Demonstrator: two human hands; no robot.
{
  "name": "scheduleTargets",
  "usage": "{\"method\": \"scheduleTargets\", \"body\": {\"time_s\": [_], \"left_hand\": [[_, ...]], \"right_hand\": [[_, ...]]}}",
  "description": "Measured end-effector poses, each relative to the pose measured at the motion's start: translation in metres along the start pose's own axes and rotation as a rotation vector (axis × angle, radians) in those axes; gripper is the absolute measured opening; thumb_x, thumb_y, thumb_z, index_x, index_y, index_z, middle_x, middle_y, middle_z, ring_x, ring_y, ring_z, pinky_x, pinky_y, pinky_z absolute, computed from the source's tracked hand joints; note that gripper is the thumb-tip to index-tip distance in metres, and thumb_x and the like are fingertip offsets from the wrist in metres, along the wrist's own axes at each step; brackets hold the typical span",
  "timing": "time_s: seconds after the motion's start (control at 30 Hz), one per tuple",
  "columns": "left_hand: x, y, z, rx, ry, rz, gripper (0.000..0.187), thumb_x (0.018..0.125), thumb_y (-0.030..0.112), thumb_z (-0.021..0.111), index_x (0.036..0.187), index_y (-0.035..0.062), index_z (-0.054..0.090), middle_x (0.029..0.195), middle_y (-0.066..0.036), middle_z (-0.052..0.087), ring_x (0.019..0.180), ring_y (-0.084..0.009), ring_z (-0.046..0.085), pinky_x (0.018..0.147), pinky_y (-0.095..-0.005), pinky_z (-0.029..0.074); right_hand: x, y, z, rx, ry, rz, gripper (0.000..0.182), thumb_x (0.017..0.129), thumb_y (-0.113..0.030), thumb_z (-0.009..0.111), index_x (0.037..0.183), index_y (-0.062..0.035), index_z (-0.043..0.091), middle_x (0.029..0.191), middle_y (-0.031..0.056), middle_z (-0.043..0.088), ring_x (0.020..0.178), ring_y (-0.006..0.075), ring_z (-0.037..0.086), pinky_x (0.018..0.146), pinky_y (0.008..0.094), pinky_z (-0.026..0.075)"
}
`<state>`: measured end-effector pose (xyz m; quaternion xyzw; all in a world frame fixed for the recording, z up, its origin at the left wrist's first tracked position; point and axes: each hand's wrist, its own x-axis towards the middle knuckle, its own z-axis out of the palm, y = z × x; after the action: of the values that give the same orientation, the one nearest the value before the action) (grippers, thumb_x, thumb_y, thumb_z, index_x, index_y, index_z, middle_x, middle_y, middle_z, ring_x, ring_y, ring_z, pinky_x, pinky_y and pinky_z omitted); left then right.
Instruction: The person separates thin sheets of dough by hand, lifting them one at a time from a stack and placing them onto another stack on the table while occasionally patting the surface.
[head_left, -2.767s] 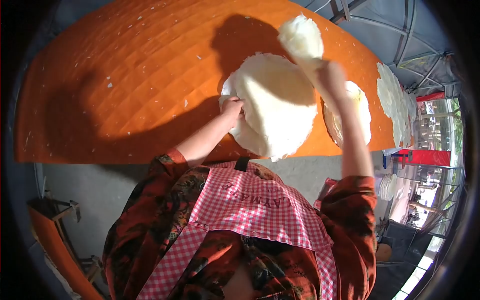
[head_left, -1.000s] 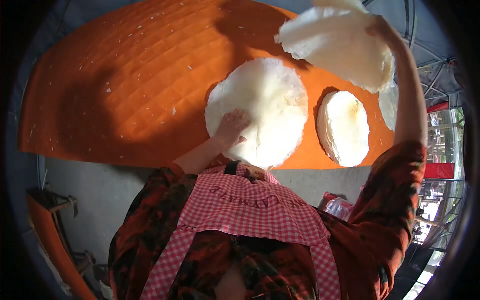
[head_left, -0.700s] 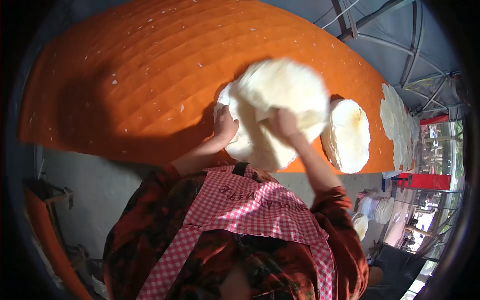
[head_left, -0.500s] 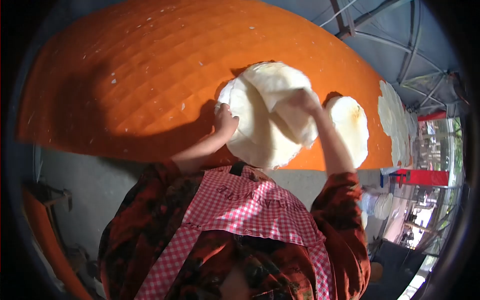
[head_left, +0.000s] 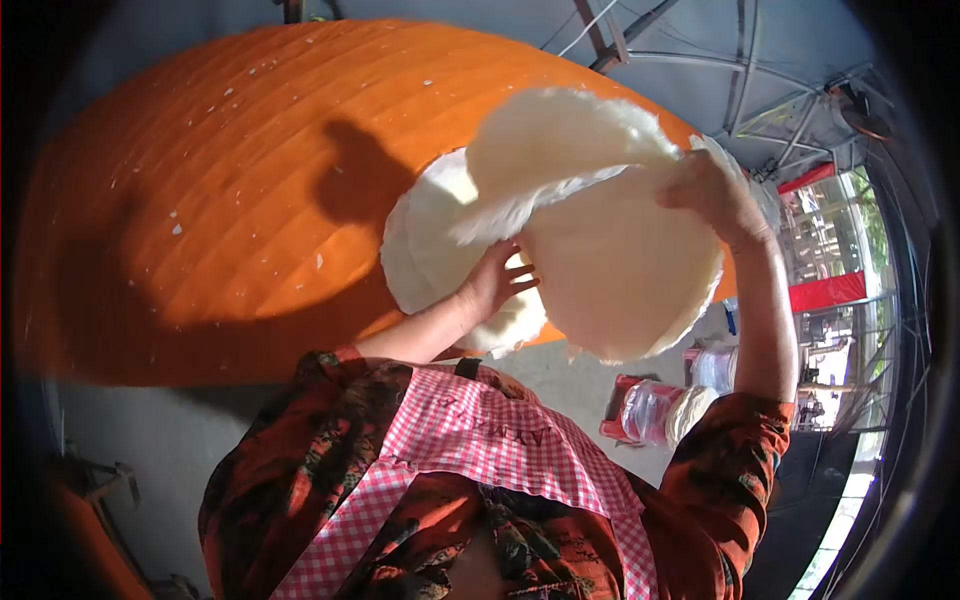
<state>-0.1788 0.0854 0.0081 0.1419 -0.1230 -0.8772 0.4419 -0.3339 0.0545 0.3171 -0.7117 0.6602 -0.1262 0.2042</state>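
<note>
A large, thin round flatbread (head_left: 625, 270) hangs raised and partly folded over in front of me, its ragged pale edges showing. My right hand (head_left: 710, 195) pinches it by its right edge. Below its left side, my left hand (head_left: 495, 285) has its fingers spread, the fingertips at the lifted sheet's edge. More pale flatbread (head_left: 420, 245) lies flat on the orange-covered table (head_left: 260, 190), partly hidden under the raised one and my left hand.
Crumbs dot the orange table cover. Past my right hand, more pale sheets (head_left: 722, 155) lie at the table's far right end. On the floor to the right, a stack of pale rounds (head_left: 690, 415) in clear wrapping sits by a red stand (head_left: 618, 410).
My right hand has swung right and up, raising the flatbread off the table. My left hand has moved right, from the pile's left edge to under the raised sheet, its fingers spreading.
</note>
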Motion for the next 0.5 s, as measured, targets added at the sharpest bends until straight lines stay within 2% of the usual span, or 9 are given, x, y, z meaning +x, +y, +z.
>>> {"method": "scheduleTargets", "body": {"time_s": [0.1,0.17,0.2,0.23,0.3,0.33,0.37,0.47,0.5], "left_hand": [[0.048,-0.005,-0.017,-0.163,-0.322,-0.016,0.057,0.090,0.044,0.053,0.138,0.0193,0.034,0.142,-0.003,0.033,0.124,-0.0290,0.042,0.098,-0.0538,0.040],[0.053,0.039,0.028,-0.188,-0.390,-0.045,0.047,0.091,0.040,0.052,0.132,0.0199,0.041,0.137,-0.001,0.040,0.124,-0.0273,0.043,0.098,-0.0566,0.040],[0.064,0.053,0.033,-0.141,-0.500,-0.005,0.039,0.093,0.033,0.052,0.129,0.0193,0.046,0.133,-0.002,0.044,0.123,-0.0255,0.044,0.099,-0.0563,0.040],[0.075,0.066,0.035,0.019,-0.437,0.033,0.037,0.094,0.028,0.049,0.129,0.0179,0.045,0.136,-0.003,0.042,0.124,-0.0258,0.043,0.100,-0.0545,0.040],[0.064,0.081,0.027,0.391,-0.465,0.290,0.037,0.097,0.024,0.043,0.133,0.0169,0.041,0.138,-0.005,0.040,0.124,-0.0257,0.043,0.101,-0.0525,0.041],[0.050,0.085,0.023,0.443,-0.446,0.364,0.040,0.097,0.028,0.042,0.135,0.0161,0.039,0.138,-0.006,0.040,0.124,-0.0266,0.042,0.101,-0.0526,0.040],[0.029,0.084,0.017,0.498,-0.430,0.437,0.043,0.097,0.032,0.041,0.136,0.0153,0.036,0.139,-0.007,0.039,0.125,-0.0274,0.042,0.102,-0.0526,0.039],[0.010,0.065,-0.067,-0.318,-0.128,0.071,0.066,0.094,0.056,0.032,0.141,0.0111,0.028,0.141,-0.011,0.037,0.127,-0.0333,0.038,0.104,-0.0533,0.033],[-0.006,0.055,-0.082,-0.329,-0.015,0.064,0.071,0.092,0.061,0.029,0.142,0.0104,0.027,0.142,-0.012,0.036,0.128,-0.0349,0.036,0.105,-0.0532,0.032]], "right_hand": [[-0.019,-0.010,-0.001,-0.007,0.015,-0.093,0.037,0.069,-0.012,0.069,0.102,0.0045,0.063,0.081,0.0082,0.066,0.073,0.0169,0.062,0.070,0.0308,0.049],[-0.023,-0.018,-0.010,-0.034,-0.050,-0.127,0.032,0.071,-0.009,0.067,0.099,0.0053,0.063,0.078,0.0068,0.065,0.072,0.0158,0.062,0.069,0.0301,0.049],[-0.029,-0.024,-0.014,0.001,0.006,-0.122,0.024,0.074,-0.006,0.061,0.095,0.0057,0.064,0.076,0.0087,0.067,0.067,0.0171,0.063,0.065,0.0290,0.049],[-0.039,-0.031,-0.013,-0.125,0.073,-0.128,0.024,0.074,-0.005,0.061,0.095,0.0046,0.064,0.077,0.0107,0.067,0.067,0.0188,0.064,0.064,0.0295,0.049],[-0.056,-0.041,-0.006,-0.373,0.205,-0.143,0.023,0.075,-0.005,0.059,0.095,0.0025,0.065,0.079,0.0146,0.068,0.066,0.0223,0.065,0.061,0.0305,0.050],[-0.051,-0.013,0.009,-0.773,0.146,-0.224,0.020,0.075,-0.006,0.058,0.092,-0.0021,0.067,0.077,0.0174,0.065,0.063,0.0285,0.064,0.058,0.0326,0.050],[-0.046,0.022,0.038,-0.528,0.340,-0.585,0.015,0.076,-0.008,0.058,0.087,-0.0032,0.067,0.071,0.0150,0.064,0.061,0.0295,0.062,0.059,0.0349,0.050],[-0.038,0.083,0.175,0.236,0.344,-0.420,0.038,0.075,0.007,0.046,0.103,-0.0064,0.068,0.098,0.0179,0.066,0.089,0.0331,0.064,0.078,0.0336,0.051],[-0.039,0.105,0.214,-0.195,0.358,-0.484,0.042,0.073,0.007,0.047,0.107,-0.0071,0.067,0.100,0.0177,0.066,0.090,0.0328,0.064,0.079,0.0355,0.052]]}}
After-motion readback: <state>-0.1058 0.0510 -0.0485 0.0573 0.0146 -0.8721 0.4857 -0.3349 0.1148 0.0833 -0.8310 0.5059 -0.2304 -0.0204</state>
